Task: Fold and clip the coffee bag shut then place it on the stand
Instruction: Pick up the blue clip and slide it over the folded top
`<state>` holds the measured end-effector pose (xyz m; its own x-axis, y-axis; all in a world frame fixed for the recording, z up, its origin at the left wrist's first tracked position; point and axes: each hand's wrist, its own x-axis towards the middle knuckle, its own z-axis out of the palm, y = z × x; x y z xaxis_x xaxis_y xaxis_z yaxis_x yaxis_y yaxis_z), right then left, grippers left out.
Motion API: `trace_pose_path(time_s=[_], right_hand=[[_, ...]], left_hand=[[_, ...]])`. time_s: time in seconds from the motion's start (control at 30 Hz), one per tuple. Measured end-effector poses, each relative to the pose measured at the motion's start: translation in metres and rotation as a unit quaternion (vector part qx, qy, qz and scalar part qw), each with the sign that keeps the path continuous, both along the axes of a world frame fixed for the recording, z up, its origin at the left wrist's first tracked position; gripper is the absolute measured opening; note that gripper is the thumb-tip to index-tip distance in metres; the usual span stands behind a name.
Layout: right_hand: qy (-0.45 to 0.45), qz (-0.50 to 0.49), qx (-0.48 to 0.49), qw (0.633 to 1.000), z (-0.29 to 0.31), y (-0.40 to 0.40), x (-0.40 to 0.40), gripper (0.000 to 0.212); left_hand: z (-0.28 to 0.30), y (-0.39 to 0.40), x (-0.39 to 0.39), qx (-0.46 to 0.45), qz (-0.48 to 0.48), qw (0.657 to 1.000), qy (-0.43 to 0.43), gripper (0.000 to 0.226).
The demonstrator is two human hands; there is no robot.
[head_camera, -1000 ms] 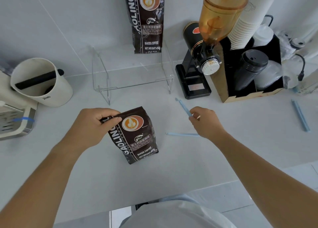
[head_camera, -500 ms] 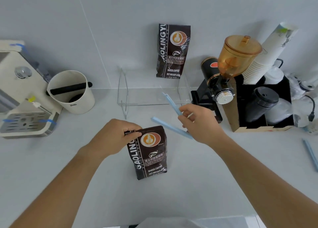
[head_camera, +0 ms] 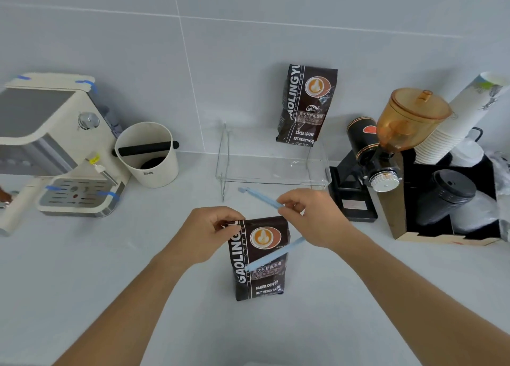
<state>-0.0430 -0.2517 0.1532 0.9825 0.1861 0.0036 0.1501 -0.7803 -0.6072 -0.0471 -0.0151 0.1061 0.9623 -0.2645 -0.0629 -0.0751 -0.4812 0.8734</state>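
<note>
So I'm standing the coffee bag (head_camera: 258, 258) upright on the desk (head_camera: 110, 282), a little in front of the clear stand (head_camera: 271, 169). My left hand (head_camera: 208, 233) is pinching the folded top corner of the bag, fingers closed tight on it, keeping the fold down. My right hand (head_camera: 314, 219) is gripping the blue clip (head_camera: 271, 233) near its hinge end, fingers curled around it.

The clip is hanging wide open in a V. One arm is poking up and away toward the stand, the other is slanting down across the front of the bag. The thing that matters: the fold is running sideways along the top of the bag, just left of and below my right hand, and neither clip arm is lining up with it yet. I'm guessing I need to turn the clip so its long axis is running along the fold, one arm in front and one behind. My right hand is the nearer one for that; the left is busy holding.

Counting stuff: two coffee bags (mine, plus a second bag (head_camera: 306, 106) already sitting on the stand, toward its right side), one clip that I can see, one stand, two hands.
</note>
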Motion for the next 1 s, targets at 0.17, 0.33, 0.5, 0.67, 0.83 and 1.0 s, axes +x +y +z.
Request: trace_pose_path(time_s=[0.17, 0.33, 0.5, 0.67, 0.83, 1.0], right_hand=[[0.031, 0.013, 0.018, 0.999, -0.003, 0.004, 0.004, 0.017], [0.045, 0.026, 0.018, 0.998, -0.005, 0.007, 0.009, 0.018], [0.057, 0.039, 0.028, 0.997, -0.005, 0.01, 0.01, 0.019], [0.076, 0.059, 0.03, 0.995, -0.004, 0.013, 0.014, 0.018], [0.097, 0.061, 0.055, 0.992, -0.004, 0.014, 0.016, 0.017], [0.141, 0.059, 0.096, 0.984, -0.006, -0.005, 0.015, 0.021]], left_hand=[[0.002, -0.001, -0.004, -0.075, 0.038, 0.996, 0.041, 0.038], [0.0, -0.004, -0.004, -0.134, 0.068, 0.986, 0.066, 0.071], [-0.004, -0.003, -0.001, -0.152, 0.072, 0.982, 0.087, 0.06], [0.0, -0.004, -0.002, -0.13, 0.067, 0.986, 0.076, 0.029], [0.001, -0.004, 0.0, -0.124, 0.069, 0.988, 0.066, 0.02], [-0.001, -0.003, -0.001, -0.126, 0.071, 0.987, 0.066, 0.019]])
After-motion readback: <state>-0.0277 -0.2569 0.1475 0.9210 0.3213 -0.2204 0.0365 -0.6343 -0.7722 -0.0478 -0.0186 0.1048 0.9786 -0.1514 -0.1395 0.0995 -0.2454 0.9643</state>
